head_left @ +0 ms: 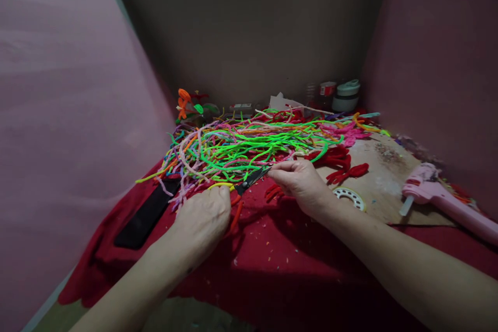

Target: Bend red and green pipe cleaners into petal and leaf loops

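My left hand (206, 218) is closed around the handle of scissors (249, 181) with dark blades and yellow and orange-red on the handle side. The blades point up and right, toward my right hand (293, 179). My right hand is pinched shut close to the blade tips; what lies between its fingertips is too small to make out. Just beyond both hands spreads a large tangled heap of pipe cleaners (249, 148), bright green on top with pink, orange, yellow and purple ones around. Red looped pipe cleaners (338, 161) lie beside my right hand.
A pink glue gun (431, 189) rests on a brown board (383, 166) at right, near a white ring with holes (350, 198). A black flat object (146, 218) lies at left on the red cloth (272, 254). Orange flowers (182, 104) and a lidded cup (346, 96) stand behind.
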